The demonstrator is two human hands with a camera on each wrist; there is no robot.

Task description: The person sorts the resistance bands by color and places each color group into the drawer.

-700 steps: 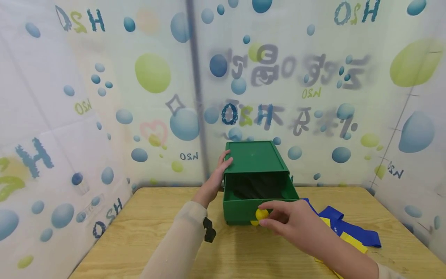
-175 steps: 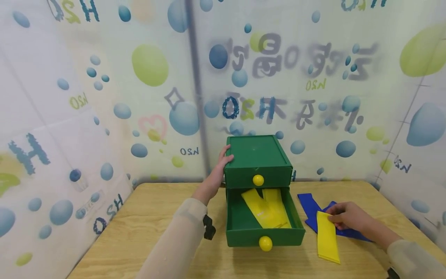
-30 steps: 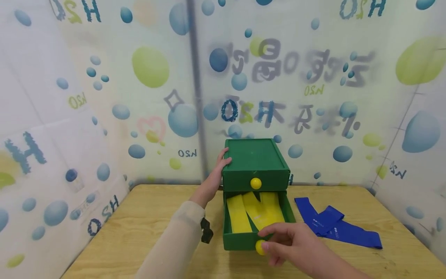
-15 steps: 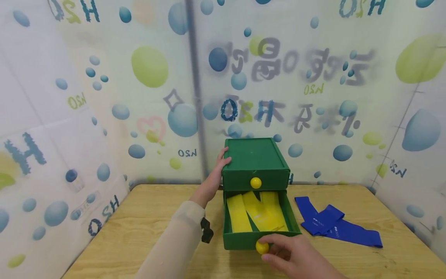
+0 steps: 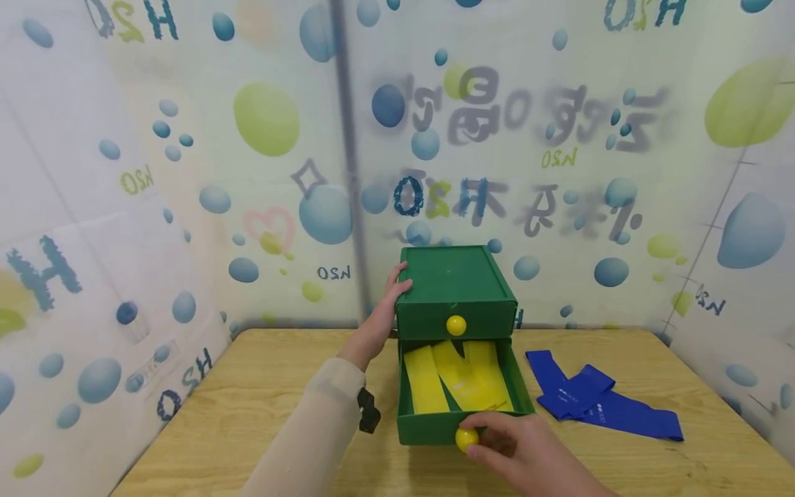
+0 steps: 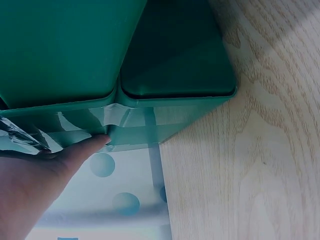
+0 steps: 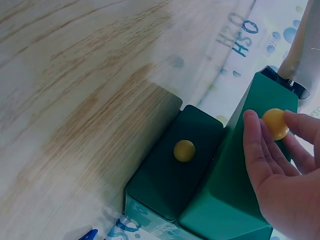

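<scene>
A small green two-drawer cabinet [image 5: 456, 276] stands on the table. My left hand [image 5: 375, 324] rests against its left side, fingertips over the top edge; in the left wrist view the thumb [image 6: 85, 149] presses on the side wall. The lower drawer [image 5: 428, 431] is pulled out, with several flat yellow exercise bands [image 5: 427, 379] lying in it. At its front, my right hand [image 5: 528, 445] pinches the yellow round knob [image 5: 466, 440] between thumb and fingers. Above it the upper drawer [image 5: 425, 322] sits closed, with its own yellow knob [image 5: 456, 325].
Blue exercise bands [image 5: 596, 400] lie crossed on the wooden table [image 5: 279, 386], right of the cabinet. Behind the table's back edge hangs a printed curtain [image 5: 279, 207]. A black wrist strap piece [image 5: 368, 411] shows at the left sleeve.
The upper drawer, open with something dark inside, is now closed. The lower drawer came out, and the yellow band held earlier at right now lies in it. My right hand has settled onto the lower knob.
</scene>
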